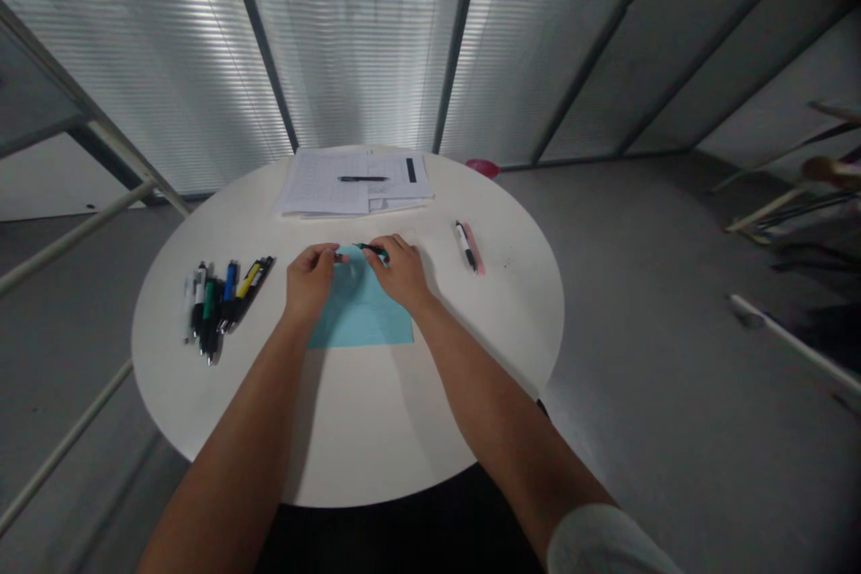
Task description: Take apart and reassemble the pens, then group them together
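One dark pen pinched in grip of right hand, over blue sheet between side edges of table; left hand pinched closed, contents unclear; pen pile near left edge.

Daylight through the blinds leaves the room dim and grey, brightest in streaks at upper left. Soft shadows fall toward the table's near edge. Fine detail is soft, the pens blur, and the corners stretch and darken.

Hands above blue sheet, round white table
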`<action>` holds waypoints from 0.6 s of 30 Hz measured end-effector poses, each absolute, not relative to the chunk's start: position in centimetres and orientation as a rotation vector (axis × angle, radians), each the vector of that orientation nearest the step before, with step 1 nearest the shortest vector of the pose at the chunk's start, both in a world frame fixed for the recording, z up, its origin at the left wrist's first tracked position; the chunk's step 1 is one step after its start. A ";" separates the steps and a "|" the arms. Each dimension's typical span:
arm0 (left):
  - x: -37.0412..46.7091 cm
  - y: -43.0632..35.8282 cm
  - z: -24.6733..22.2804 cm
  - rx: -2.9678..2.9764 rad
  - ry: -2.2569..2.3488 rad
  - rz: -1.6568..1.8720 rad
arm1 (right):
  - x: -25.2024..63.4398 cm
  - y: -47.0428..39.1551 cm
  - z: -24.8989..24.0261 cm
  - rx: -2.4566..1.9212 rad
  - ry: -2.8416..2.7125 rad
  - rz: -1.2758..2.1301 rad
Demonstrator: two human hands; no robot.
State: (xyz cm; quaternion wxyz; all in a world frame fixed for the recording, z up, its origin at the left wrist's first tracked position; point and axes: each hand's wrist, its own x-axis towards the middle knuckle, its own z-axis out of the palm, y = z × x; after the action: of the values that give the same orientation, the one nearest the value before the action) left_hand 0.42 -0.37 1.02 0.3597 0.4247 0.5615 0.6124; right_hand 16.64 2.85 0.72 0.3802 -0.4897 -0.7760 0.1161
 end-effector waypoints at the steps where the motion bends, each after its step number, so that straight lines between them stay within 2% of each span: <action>1: 0.4 -0.2 0.9 1.071 1.409 1.634 | 16.6 2.8 0.7 -1.250 -1.982 0.296; 6: 0.6 0.4 0.1 0.946 1.278 1.661 | 16.7 2.7 0.8 -1.245 -1.999 0.294; 18: 1.0 0.1 0.5 1.025 1.318 1.586 | 16.7 2.4 0.8 -1.189 -2.053 0.283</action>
State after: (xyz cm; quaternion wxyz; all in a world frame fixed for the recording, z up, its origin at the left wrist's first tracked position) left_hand 0.96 0.07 0.50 0.4072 0.4065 0.5227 0.6290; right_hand 16.71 2.38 0.78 0.3673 -0.4629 -0.7992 0.1101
